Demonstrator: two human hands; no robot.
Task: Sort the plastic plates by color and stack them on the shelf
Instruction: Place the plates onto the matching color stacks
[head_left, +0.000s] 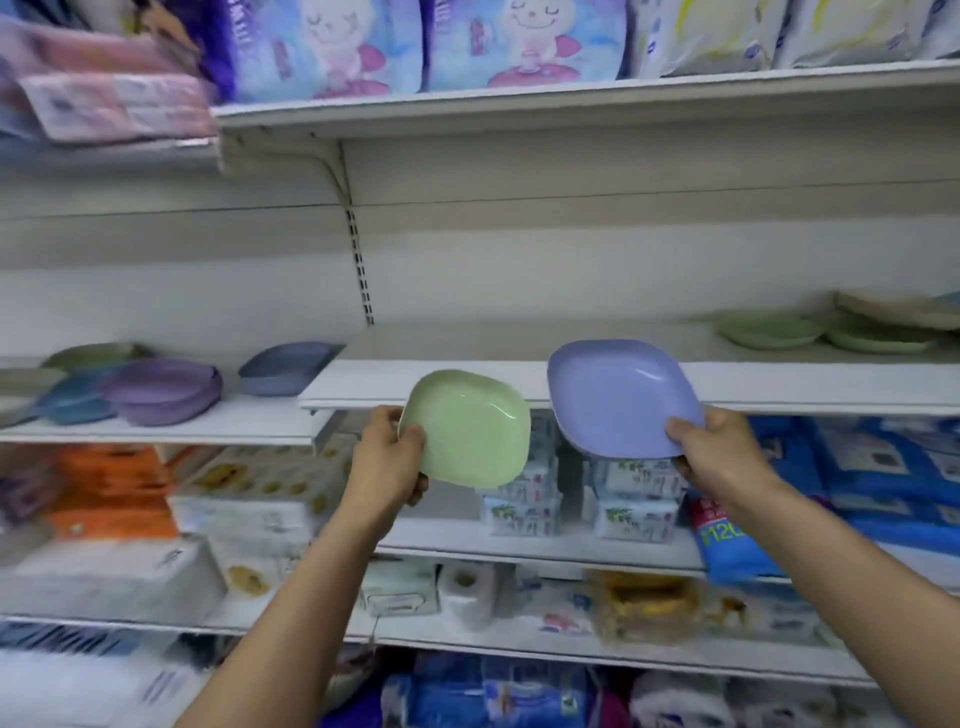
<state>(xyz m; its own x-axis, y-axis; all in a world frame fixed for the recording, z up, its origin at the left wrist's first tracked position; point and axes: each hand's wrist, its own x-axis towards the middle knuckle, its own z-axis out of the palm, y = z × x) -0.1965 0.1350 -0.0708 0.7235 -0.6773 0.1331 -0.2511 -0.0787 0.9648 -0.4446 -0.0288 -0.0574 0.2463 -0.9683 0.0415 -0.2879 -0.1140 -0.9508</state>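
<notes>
My left hand (387, 457) grips a green plate (470, 428), my right hand (719, 452), at 3 o'clock of it, a purple plate (621, 397), before the shelf (779, 387)

A: Which markings can I read from here?
B: One only: the digits "120", white on the blue pack (727, 545) standing on a lower shelf (519, 555). Print on every other package I see is too blurred to read

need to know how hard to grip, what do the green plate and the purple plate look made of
Green plate: looks like moulded plastic, smooth semi-gloss; a soft highlight runs along its inner rim. Purple plate: probably the same plastic, a bit shinier, with bright glints in its well. Blur leaves it open.
</notes>
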